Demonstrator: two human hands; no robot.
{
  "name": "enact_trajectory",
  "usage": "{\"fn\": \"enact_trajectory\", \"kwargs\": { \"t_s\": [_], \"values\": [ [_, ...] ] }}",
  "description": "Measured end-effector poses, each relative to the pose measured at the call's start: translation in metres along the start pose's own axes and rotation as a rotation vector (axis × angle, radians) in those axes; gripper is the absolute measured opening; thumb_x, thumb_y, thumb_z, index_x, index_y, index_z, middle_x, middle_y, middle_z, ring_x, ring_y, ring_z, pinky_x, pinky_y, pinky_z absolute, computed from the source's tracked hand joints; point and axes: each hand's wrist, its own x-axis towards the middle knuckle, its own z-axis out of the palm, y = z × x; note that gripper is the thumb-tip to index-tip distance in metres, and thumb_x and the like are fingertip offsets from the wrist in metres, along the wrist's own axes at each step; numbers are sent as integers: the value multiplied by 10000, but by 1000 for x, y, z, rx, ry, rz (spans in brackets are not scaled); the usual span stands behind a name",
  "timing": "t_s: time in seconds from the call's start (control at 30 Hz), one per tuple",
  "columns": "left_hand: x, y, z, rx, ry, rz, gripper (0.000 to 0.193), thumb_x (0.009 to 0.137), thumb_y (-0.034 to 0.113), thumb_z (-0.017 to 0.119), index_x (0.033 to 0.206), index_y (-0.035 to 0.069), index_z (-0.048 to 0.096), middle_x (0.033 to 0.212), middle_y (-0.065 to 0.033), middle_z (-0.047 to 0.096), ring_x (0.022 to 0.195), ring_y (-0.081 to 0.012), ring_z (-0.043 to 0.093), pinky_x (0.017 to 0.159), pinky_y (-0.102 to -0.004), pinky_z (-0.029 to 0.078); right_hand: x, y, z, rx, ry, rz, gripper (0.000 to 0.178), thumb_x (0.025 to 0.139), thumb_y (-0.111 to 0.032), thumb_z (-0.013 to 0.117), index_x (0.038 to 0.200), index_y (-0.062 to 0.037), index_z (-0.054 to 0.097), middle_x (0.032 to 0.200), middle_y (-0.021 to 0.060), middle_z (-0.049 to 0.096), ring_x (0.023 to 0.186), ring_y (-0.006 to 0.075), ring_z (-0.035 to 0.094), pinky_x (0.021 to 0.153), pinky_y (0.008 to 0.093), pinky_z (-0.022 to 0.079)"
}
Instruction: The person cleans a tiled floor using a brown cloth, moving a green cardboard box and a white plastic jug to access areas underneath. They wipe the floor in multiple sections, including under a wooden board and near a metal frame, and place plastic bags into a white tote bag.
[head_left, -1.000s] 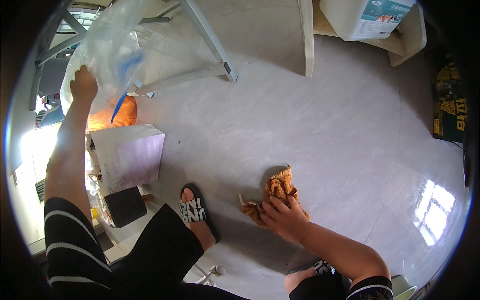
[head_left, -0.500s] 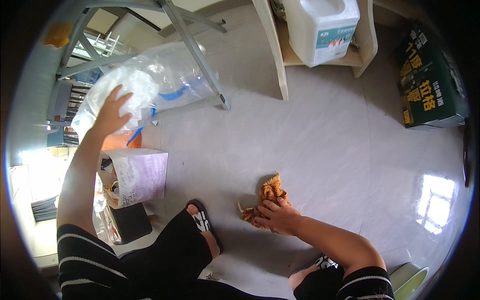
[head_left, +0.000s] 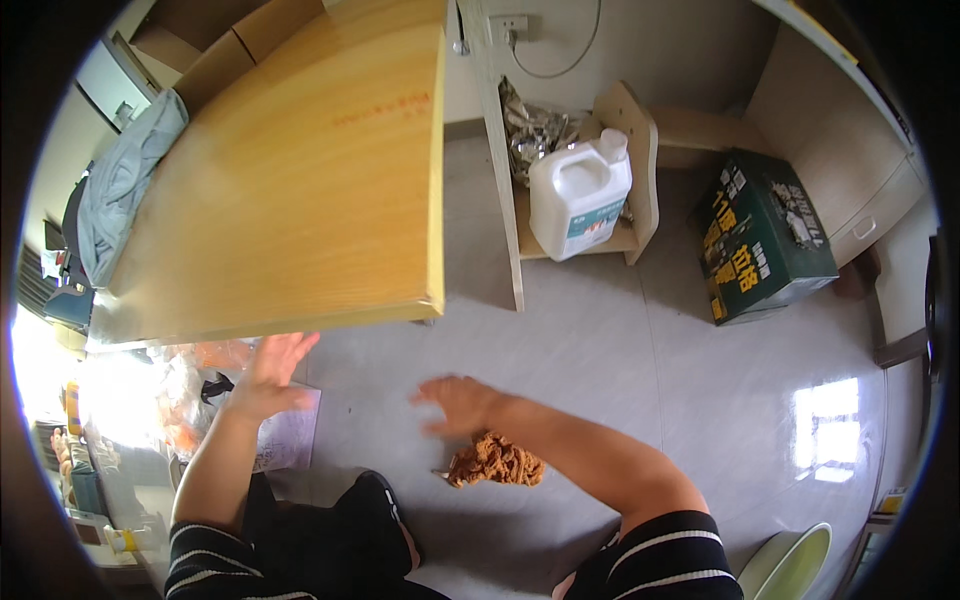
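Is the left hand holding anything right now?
No: the left hand is spread open with empty fingers, raised just below the wooden table edge.

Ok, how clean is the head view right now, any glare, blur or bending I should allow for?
Head view: the left edge is blown out by strong light, washing out the clutter near the left hand; a bright window reflection glares on the grey floor; the right hand is smeared by motion blur; the wooden table edges bow with the fisheye, and the corners are black.
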Motion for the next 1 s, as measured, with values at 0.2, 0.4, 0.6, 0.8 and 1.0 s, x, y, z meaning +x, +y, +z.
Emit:
{"fn": "enact_trajectory", "kwargs": {
  "t_s": [0.2,0.4,0.6,0.8,1.0],
  "values": [
    [-37,76,-23,-956,295,349,1060,745,699,681,1507,84,277,1553,-143,306,1443,-324,243,1129,-565,247,-74,-102,-195,1589,656,-691,845,948,-705,287,1455,-35,380,1447,138,476,1289,245,481,1054,414,358],
    [-32,102,-82,-1109,909,582,540,921,410,638,1310,54,519,1333,-74,555,1250,-256,496,1060,-464,397,-83,-179,-213,1329,951,-419,826,877,-331,687,1481,44,267,1387,187,499,1262,280,510,1009,389,453],
    [-34,96,-93,-972,1069,506,345,874,51,589,1212,-6,555,1214,-105,612,1140,-251,587,990,-406,480,-70,-181,-211,1577,792,-502,660,756,-104,576,1394,2,445,1313,174,553,1190,302,551,990,408,457],
    [-38,99,-98,-966,1060,448,358,844,2,585,1200,-21,556,1182,-107,621,1127,-256,594,1007,-417,478,-61,-176,-211,1528,835,-544,641,748,-117,544,1371,16,463,1303,185,565,1182,315,560,1007,408,449],
    [-50,91,-127,-957,1045,437,388,850,-2,584,1235,-20,540,1218,-119,612,1152,-263,586,1006,-412,486,-41,-183,-214,1555,783,-559,671,752,-125,557,1398,7,431,1328,175,543,1212,307,535,1025,403,431]
  ]
}}
